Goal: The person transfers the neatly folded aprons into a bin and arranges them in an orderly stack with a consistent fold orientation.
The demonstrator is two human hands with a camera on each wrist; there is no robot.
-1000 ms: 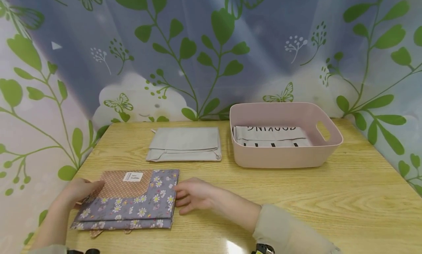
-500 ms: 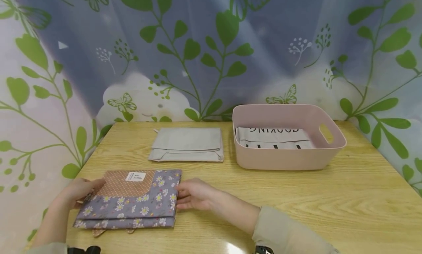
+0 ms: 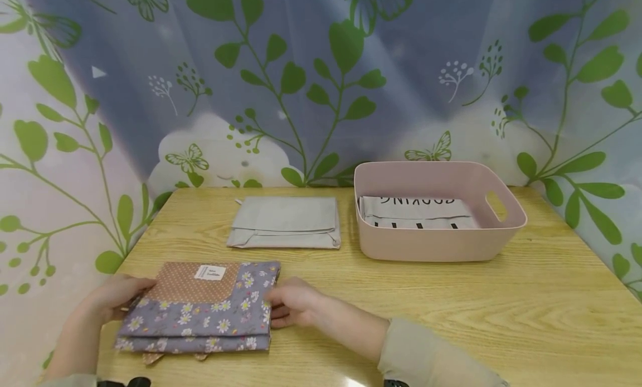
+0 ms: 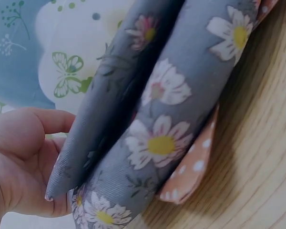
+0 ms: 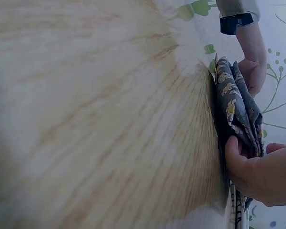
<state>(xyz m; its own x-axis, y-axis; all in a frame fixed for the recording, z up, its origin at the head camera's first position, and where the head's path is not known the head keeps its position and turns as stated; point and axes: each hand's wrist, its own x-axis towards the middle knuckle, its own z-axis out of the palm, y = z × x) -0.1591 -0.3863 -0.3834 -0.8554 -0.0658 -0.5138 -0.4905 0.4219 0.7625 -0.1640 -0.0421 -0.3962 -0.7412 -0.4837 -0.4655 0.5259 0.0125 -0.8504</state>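
Since a second ago your right hand has closed in from beside the cloth onto its right edge, fingers now curling under the folded layers, and your left hand has stayed at the left edge. That floral cloth lies folded flat at the near-left of the counter, well apart from the bin at the far right, with a grey cloth between the two, further back.

Right grip: the wrist view shows thumb and fingers pinching the stacked folds. Left grip: the palm cups the folded end, thumb over the top, fingers underneath, a loose hold rather than a tight one.

To do this well, I'd say get both sets of fingers fully under the lowest layer, including that dotted flap poking out below. Squeeze the layers together evenly, and lift both ends level so the fold doesn't slide open. Keep it flat as it comes up.
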